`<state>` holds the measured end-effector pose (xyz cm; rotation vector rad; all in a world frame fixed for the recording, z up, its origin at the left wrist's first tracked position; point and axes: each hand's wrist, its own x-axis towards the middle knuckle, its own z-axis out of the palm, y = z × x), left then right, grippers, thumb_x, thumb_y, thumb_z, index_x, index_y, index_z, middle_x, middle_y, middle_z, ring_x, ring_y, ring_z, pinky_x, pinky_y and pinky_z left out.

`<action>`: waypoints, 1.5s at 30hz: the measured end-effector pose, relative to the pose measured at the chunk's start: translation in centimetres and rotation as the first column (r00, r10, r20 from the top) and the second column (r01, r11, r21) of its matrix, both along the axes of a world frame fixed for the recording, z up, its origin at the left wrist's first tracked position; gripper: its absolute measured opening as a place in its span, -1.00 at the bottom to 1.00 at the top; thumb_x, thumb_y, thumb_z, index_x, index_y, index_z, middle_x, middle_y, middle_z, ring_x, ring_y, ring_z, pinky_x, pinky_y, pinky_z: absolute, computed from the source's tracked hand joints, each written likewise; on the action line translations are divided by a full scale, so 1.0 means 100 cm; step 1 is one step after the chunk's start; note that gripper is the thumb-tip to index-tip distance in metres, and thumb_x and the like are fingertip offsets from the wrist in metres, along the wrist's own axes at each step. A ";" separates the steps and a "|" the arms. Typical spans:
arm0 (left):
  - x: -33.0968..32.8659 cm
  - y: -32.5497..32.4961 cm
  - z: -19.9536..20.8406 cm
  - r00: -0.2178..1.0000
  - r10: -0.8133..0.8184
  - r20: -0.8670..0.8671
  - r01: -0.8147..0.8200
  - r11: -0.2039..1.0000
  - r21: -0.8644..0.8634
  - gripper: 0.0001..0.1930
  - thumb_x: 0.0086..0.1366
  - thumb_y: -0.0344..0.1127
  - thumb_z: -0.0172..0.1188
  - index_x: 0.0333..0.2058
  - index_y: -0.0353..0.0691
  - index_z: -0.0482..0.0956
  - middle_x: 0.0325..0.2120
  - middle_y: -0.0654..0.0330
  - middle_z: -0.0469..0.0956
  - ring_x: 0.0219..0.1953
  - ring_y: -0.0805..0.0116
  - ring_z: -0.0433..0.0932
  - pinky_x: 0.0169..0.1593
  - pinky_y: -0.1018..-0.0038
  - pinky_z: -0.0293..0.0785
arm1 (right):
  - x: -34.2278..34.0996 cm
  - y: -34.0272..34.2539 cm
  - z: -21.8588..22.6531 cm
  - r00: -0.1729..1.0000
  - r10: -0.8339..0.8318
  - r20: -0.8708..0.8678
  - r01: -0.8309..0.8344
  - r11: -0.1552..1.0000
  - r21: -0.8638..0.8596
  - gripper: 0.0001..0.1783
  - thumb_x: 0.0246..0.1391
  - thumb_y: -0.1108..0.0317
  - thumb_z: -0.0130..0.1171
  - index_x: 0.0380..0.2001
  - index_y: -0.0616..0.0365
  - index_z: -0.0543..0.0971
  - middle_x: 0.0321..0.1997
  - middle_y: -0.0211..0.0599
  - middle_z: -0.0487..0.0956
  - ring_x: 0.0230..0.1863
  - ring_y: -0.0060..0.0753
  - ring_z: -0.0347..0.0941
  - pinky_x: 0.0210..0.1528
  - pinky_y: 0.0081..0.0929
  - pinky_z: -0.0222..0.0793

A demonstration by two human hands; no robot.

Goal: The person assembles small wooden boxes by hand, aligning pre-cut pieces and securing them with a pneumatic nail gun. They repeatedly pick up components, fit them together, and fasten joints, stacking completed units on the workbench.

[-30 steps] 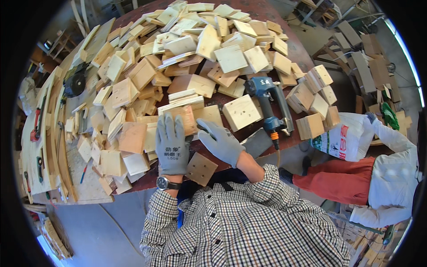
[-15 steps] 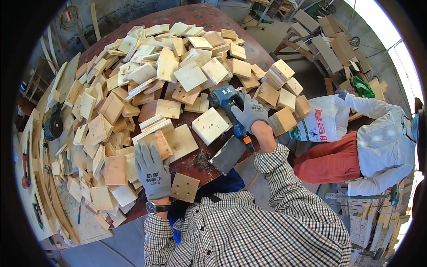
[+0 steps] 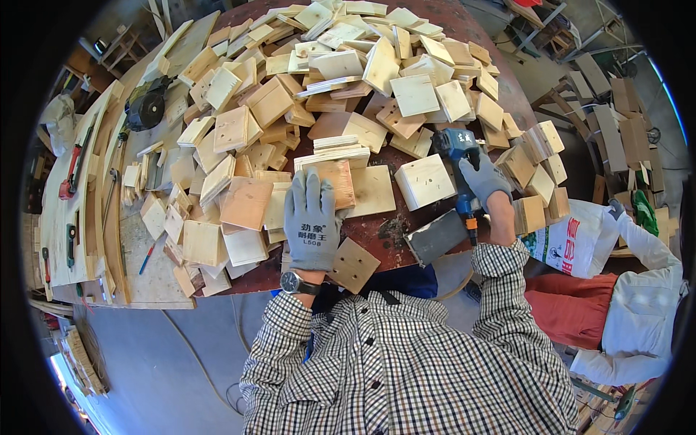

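My left hand [image 3: 312, 223], in a grey work glove, lies with its fingers stretched out beside a small reddish wooden block [image 3: 337, 184], touching it; its thumb is mostly hidden. Thin wooden boards [image 3: 335, 151] are stacked just beyond that block, and a flat pale board [image 3: 372, 191] lies to the right. Closed around the handle of a blue and black air nail gun [image 3: 457, 143] is my gloved right hand [image 3: 484, 177]. The gun stands on the table next to a pale square block [image 3: 425, 181]. Near my left wrist lies a square board with holes [image 3: 353, 264].
A big heap of square wooden pieces [image 3: 415, 94] covers much of the dark red table [image 3: 384, 235]. A dark grey block [image 3: 438, 238] sits at the front edge. Hand tools and a black tape reel [image 3: 146, 105] lie left. At right, another person [image 3: 641, 279] holds a white sack [image 3: 576, 238].
The whole view has swung left, so everything appears farther right and higher. Both hands keep their places: the left at the reddish block, the right on the nail gun.
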<state>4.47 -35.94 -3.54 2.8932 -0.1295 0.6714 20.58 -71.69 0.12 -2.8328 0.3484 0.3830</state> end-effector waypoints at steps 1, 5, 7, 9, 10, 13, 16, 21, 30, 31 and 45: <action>0.000 -0.001 0.001 1.000 0.005 0.007 -0.005 1.000 0.013 -0.36 0.27 0.09 0.33 0.11 -0.32 0.49 0.32 -0.14 0.35 0.40 -0.24 0.28 0.37 -0.04 0.33 | 0.004 -0.004 -0.006 1.000 0.004 0.001 -0.004 1.000 0.031 -0.09 0.19 -0.34 0.13 0.32 0.22 0.42 0.29 0.20 0.54 0.28 0.19 0.51 0.32 -0.05 0.37; -0.002 -0.003 -0.004 0.999 0.026 0.038 -0.026 1.000 -0.003 -0.35 0.24 0.05 0.36 0.15 -0.28 0.49 0.27 -0.07 0.38 0.37 -0.21 0.30 0.35 -0.01 0.34 | 0.004 0.001 -0.013 0.999 0.039 0.002 -0.040 0.998 0.053 -0.04 0.17 -0.33 0.13 0.35 0.28 0.37 0.33 0.19 0.52 0.30 0.18 0.50 0.34 -0.07 0.38; -0.004 -0.004 -0.008 0.999 0.031 0.041 -0.030 0.999 -0.032 -0.34 0.22 0.02 0.38 0.18 -0.27 0.48 0.23 -0.04 0.40 0.35 -0.20 0.31 0.35 -0.01 0.35 | 0.003 0.015 -0.011 0.999 0.040 0.008 -0.040 0.999 0.024 -0.02 0.11 -0.30 0.21 0.34 0.30 0.37 0.30 0.20 0.54 0.29 0.15 0.52 0.31 -0.08 0.41; -0.004 -0.004 -0.008 0.999 0.016 0.029 -0.014 0.999 -0.052 -0.32 0.20 -0.02 0.39 0.20 -0.27 0.48 0.20 -0.01 0.41 0.33 -0.19 0.33 0.35 0.00 0.35 | 0.004 0.023 -0.004 0.997 0.014 -0.072 -0.017 0.999 -0.047 -0.03 0.07 -0.28 0.26 0.33 0.28 0.39 0.28 0.18 0.55 0.27 0.15 0.53 0.28 -0.07 0.44; -0.003 -0.004 -0.008 1.000 0.007 0.023 -0.006 0.999 -0.054 -0.32 0.19 -0.03 0.39 0.20 -0.27 0.48 0.20 0.01 0.41 0.33 -0.18 0.33 0.34 0.00 0.36 | 0.005 0.027 -0.001 0.994 0.000 -0.110 -0.010 0.996 -0.084 -0.03 0.05 -0.27 0.29 0.32 0.28 0.39 0.27 0.18 0.56 0.26 0.15 0.54 0.27 -0.06 0.45; -0.005 -0.002 -0.003 1.000 0.004 0.025 -0.003 0.998 -0.063 -0.33 0.18 -0.06 0.40 0.19 -0.28 0.50 0.18 0.04 0.42 0.33 -0.15 0.34 0.33 0.01 0.39 | 0.004 0.040 0.006 0.988 -0.010 -0.155 -0.017 0.985 -0.170 -0.06 0.03 -0.21 0.33 0.30 0.26 0.41 0.25 0.17 0.58 0.22 0.12 0.58 0.21 -0.03 0.51; -0.004 -0.005 -0.004 0.999 0.019 0.050 -0.015 0.997 -0.078 -0.35 0.18 -0.06 0.40 0.18 -0.29 0.51 0.17 0.05 0.44 0.33 -0.12 0.35 0.31 0.03 0.42 | 0.014 0.034 -0.011 0.993 -0.015 -0.114 -0.013 0.970 -0.242 -0.15 0.03 -0.13 0.34 0.22 0.30 0.48 0.19 0.15 0.63 0.15 0.12 0.63 0.15 -0.03 0.56; -0.005 -0.002 -0.006 0.998 0.038 0.052 -0.035 0.997 -0.063 -0.38 0.21 -0.06 0.37 0.17 -0.27 0.53 0.17 0.04 0.45 0.33 -0.11 0.35 0.30 0.03 0.43 | 0.008 0.039 0.004 0.996 -0.063 0.068 0.066 0.997 -0.051 -0.31 0.01 0.00 0.31 0.07 0.36 0.59 0.01 0.16 0.71 0.01 0.15 0.68 0.03 -0.03 0.60; -0.007 -0.002 -0.003 0.998 -0.003 0.067 0.007 0.998 -0.061 -0.48 0.15 -0.15 0.43 0.09 -0.11 0.57 0.16 0.03 0.48 0.33 -0.11 0.36 0.23 0.07 0.45 | -0.018 0.001 0.079 0.933 -0.116 0.340 -0.019 0.929 0.369 -0.79 0.14 0.22 0.37 -0.27 0.12 0.69 -0.54 -0.43 0.62 -0.55 -0.62 0.50 -0.47 -0.48 0.42; -0.006 -0.001 -0.001 0.999 0.005 0.051 -0.001 0.998 -0.061 -0.44 0.12 -0.16 0.45 0.11 -0.10 0.55 0.17 0.03 0.47 0.31 -0.11 0.37 0.20 0.07 0.45 | -0.026 0.009 0.099 0.913 -0.083 0.399 -0.066 0.935 0.347 -0.75 0.12 0.18 0.37 -0.29 0.14 0.68 -0.55 -0.41 0.63 -0.56 -0.60 0.49 -0.47 -0.44 0.42; 0.027 0.018 0.056 0.939 -0.074 -0.337 0.134 0.978 0.157 -0.07 -0.03 -0.09 0.58 0.33 -0.18 0.39 0.24 0.03 0.43 0.10 -0.07 0.43 0.15 0.17 0.49 | -0.045 -0.004 0.060 0.952 -0.084 0.295 -0.033 0.928 0.372 -0.55 0.11 0.01 0.31 -0.12 0.15 0.67 -0.24 0.02 0.73 -0.14 0.01 0.70 0.03 -0.13 0.55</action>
